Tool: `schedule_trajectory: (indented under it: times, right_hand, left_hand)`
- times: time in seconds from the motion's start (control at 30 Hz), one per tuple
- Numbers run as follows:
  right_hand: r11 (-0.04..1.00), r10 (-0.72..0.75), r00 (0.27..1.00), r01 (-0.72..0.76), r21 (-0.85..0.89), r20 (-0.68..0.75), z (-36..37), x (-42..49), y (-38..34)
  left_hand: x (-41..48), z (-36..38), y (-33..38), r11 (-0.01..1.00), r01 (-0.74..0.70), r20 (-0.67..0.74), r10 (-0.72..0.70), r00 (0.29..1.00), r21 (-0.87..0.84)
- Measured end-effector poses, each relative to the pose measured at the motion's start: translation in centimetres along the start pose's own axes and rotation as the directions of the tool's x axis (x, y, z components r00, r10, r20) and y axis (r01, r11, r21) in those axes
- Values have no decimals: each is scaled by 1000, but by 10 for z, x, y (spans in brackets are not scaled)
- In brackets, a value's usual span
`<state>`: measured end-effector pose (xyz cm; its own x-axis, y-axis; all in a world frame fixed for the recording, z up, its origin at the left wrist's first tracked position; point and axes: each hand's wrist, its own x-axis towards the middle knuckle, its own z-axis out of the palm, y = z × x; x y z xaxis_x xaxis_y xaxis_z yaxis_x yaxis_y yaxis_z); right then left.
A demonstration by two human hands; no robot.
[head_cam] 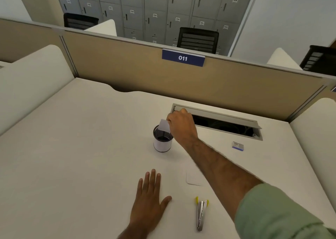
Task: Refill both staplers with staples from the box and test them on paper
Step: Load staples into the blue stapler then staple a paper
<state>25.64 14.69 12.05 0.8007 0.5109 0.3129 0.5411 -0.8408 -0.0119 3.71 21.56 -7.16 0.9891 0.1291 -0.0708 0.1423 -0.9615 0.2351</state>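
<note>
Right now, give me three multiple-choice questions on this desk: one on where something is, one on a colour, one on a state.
1. Where is the staple box?
A. On the desk, right of the cup, near the cable tray
B. Inside that cup
C. On a chair

2. What colour are the tips of the stapler?
A. Red
B. Blue
C. Yellow

3. How is the left hand?
A. Gripping the stapler
B. Flat on the desk, fingers straight
C. Pinching paper

Answers:
1 A: the box lies alone on the desk just in front of the tray.
2 C: both ends of the open stapler show yellow.
3 B: its palm lies on the desk; only the right hand pinches a paper slip, over the cup.
</note>
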Motion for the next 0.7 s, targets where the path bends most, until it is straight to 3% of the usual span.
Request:
schedule_trajectory:
  times: [0.13,0.43,0.57,0.7]
  right_hand:
    - [989,-77,987,93,-114,138,10,7,-6]
    - [954,-163,949,222,-203,271,28,14,-16]
    - [966,-199,923,242,-95,330,32,14,-17]
    - [984,-174,940,177,19,293,40,13,-11]
  left_hand:
    - [-1,-2,1,1000,8,5,-8,1000,-2]
    - [-1,-3,0,1000,7,-18,-7,1000,-4]
    - [0,-3,1,1000,16,-14,-16,1000,7]
    - [1,-3,0,1000,17,-8,-17,1000,-7]
